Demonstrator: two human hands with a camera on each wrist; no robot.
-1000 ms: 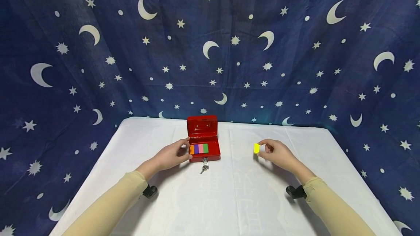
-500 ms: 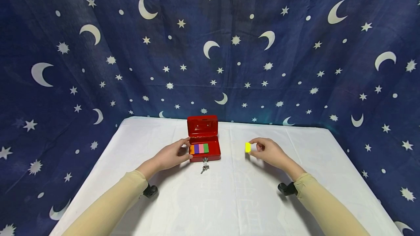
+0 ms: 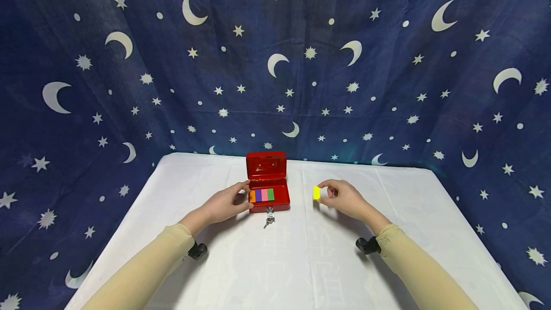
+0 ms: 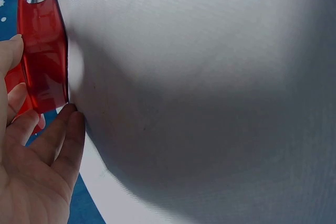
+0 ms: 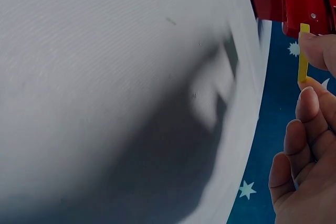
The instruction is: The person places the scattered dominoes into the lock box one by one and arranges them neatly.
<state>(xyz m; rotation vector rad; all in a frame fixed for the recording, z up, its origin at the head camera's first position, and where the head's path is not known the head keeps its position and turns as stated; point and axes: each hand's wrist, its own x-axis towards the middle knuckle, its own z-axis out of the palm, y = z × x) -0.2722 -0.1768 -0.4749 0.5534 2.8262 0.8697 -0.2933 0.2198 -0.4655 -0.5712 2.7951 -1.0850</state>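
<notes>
A red metal cash box stands on the table with its lid raised. My left hand holds its left end, thumb at the front corner and fingers along the side; the left wrist view shows these fingers at the box's end wall. Inside, orange, purple, pink and green rectangular pieces lie side by side towards the left. My right hand pinches a thin yellow rectangular piece between thumb and forefinger, right of the box. In the right wrist view the yellow piece appears edge-on, the other fingers loosely bent.
Small keys hang from the silver lock on the box's front. A white cloth covers the table. Behind it hangs a dark blue curtain with moons and stars.
My right hand has moved left towards the cash box, carrying the yellow piece. The left hand and the box have stayed in place.
</notes>
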